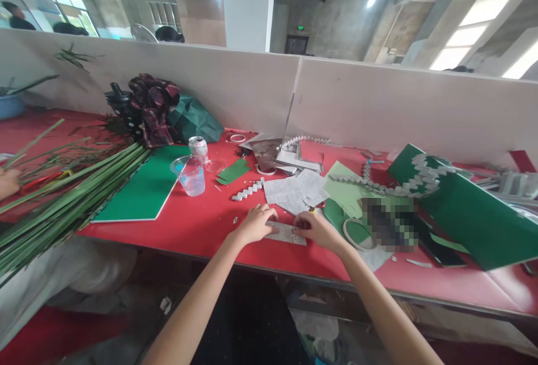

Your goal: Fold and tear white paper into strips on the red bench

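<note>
A small strip of printed paper (286, 234) lies on the red tabletop near its front edge. My left hand (255, 223) is closed on the strip's left end, thumb and fingers bent together. At the right end, my right hand (313, 226) grips the same strip with curled fingers. Just behind my hands are loose printed sheets (286, 192) and a short folded-paper chain (248, 190). A longer folded chain (403, 188) curves across the right side. A roll of white tape (358, 234) sits right of my right hand.
A plastic cup (192, 179) of clear liquid and a can (198, 148) stand at left, beside a green board (138, 188) and long green leaves (84, 202). Another person's hand (8, 181) is at the far left. A second green board (483, 219) leans at right.
</note>
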Demonstrator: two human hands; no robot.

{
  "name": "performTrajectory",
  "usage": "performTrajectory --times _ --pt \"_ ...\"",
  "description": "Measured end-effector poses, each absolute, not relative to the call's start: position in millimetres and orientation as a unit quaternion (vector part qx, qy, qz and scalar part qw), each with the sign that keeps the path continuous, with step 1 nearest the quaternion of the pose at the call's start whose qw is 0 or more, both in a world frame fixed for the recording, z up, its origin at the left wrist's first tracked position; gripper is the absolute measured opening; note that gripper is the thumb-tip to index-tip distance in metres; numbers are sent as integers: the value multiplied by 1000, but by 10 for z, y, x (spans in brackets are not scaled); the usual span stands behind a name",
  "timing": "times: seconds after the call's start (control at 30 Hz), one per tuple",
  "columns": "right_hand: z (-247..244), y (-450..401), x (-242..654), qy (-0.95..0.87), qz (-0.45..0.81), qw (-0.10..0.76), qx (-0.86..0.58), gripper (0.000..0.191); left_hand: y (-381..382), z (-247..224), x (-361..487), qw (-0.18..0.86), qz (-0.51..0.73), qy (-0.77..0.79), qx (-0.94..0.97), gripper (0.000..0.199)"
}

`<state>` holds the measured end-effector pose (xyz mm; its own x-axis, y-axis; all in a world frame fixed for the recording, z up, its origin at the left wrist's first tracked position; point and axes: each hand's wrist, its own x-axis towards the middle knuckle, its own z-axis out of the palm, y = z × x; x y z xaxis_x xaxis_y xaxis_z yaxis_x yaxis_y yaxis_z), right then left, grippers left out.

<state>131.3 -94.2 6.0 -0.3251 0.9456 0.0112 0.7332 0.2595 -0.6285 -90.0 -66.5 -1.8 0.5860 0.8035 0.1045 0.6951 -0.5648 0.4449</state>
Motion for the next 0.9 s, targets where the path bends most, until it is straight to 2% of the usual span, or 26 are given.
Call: performTrajectory --times 0.13,0.27,0.4,0.5,0.57,0.7,0.83,0.9 --pt "-12 -1052 1331 -777 230 249 -531 8 -677 -84 -1020 176 203 444 854 9" --pt "-82 -1139 1335 -770 218 290 -525 7 -779 -71 -1087 207 254 432 840 14" --pt "-40 -1149 1349 -744 254 328 -523 10 -883 77 -1117 315 263 426 807 18" --pt "65 -1085 1336 -745 262 356 -500 13 -965 206 -1090 416 215 403 786 32" --pt "148 -1022 1280 -765 255 344 -482 14 -1012 252 -1034 443 188 418 770 40" --pt "258 -964 1050 -804 213 324 -451 16 -1065 218 -878 422 167 473 756 38" --pt "238 -1125 819 -773 113 380 -496 25 -1109 98 -806 326 231 564 723 37" --pt "195 -1267 743 -786 130 349 -494 22 -1138 42 -811 298 255 591 705 36"
